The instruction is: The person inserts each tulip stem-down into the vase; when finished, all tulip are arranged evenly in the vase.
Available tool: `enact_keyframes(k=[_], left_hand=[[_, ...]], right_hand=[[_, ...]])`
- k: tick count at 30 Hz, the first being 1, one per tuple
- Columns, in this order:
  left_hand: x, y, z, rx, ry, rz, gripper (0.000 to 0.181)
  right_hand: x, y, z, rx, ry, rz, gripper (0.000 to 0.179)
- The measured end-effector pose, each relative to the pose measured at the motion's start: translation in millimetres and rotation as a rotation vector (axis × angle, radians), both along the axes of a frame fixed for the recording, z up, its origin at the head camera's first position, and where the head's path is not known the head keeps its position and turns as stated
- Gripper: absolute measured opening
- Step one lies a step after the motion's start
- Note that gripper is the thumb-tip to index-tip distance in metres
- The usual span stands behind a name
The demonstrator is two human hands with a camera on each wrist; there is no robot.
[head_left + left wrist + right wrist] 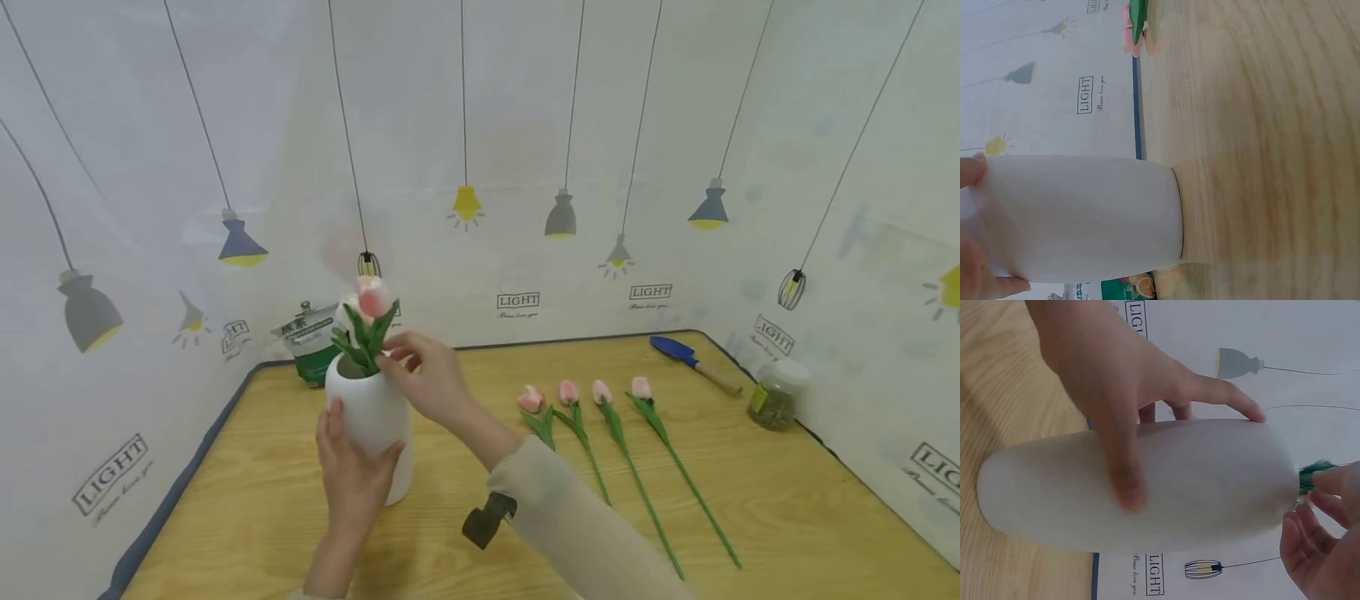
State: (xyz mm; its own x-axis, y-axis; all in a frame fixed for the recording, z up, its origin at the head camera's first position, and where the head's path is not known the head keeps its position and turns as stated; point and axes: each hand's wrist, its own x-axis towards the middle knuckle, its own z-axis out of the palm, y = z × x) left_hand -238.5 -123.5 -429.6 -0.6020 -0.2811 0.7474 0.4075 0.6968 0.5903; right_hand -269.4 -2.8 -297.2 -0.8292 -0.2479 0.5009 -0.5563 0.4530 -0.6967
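Observation:
A tall white vase (375, 442) stands on the wooden table at the left. My left hand (352, 479) grips its side, thumb and fingers around it; the left wrist view shows that hand (975, 272) at the vase's edge. Pink-and-white tulips (372, 298) with green leaves rise from the vase's mouth. At the rim, my right hand (431, 379) pinches a tulip's green lower part between thumb and fingers. In the right wrist view those right-hand fingers (1329, 487) meet the green leaf (1313, 475) just past the rim. The stems inside the vase are hidden.
Several pink tulips (602, 392) lie in a row right of the vase. A blue hand trowel (675, 348) and a lidded jar (776, 400) are at the far right. Behind the vase stands a green-and-white bag (311, 354) with a clip. Printed cloth walls (517, 250) enclose the table.

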Motion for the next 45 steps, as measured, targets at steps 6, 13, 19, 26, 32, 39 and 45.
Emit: enact_keyframes(k=[6,13,19,26,32,39,45], left_hand=[[0.6,-0.4,-0.5,0.002,0.005,-0.009,0.105],[0.6,-0.5,0.2,0.012,0.014,-0.031,0.105],[0.2,0.9,0.0,0.011,0.011,-0.027,0.106],[0.1,-0.2,0.6,0.011,0.027,-0.013,0.108],[0.9,0.4,0.6,0.012,0.02,-0.017,0.107],[1.8,1.1,0.4,0.011,-0.015,0.003,0.106],[1.2,3.6,-0.1,0.019,-0.022,0.0,0.108]], right_hand=[[0.4,6,-18.0,0.06,0.009,0.014,0.015],[-18.4,51,-42.6,0.176,-0.076,-0.072,0.018],[-41.9,124,-81.5,0.433,-0.273,-0.306,0.023],[-49.4,180,-138.1,0.516,-0.464,-0.357,0.031],[-52.5,184,-158.6,0.41,-0.544,-0.27,0.034],[-60.1,177,-166.9,0.333,-0.58,-0.315,0.018],[-63.6,177,-162.4,0.088,-0.685,-0.244,0.024]])
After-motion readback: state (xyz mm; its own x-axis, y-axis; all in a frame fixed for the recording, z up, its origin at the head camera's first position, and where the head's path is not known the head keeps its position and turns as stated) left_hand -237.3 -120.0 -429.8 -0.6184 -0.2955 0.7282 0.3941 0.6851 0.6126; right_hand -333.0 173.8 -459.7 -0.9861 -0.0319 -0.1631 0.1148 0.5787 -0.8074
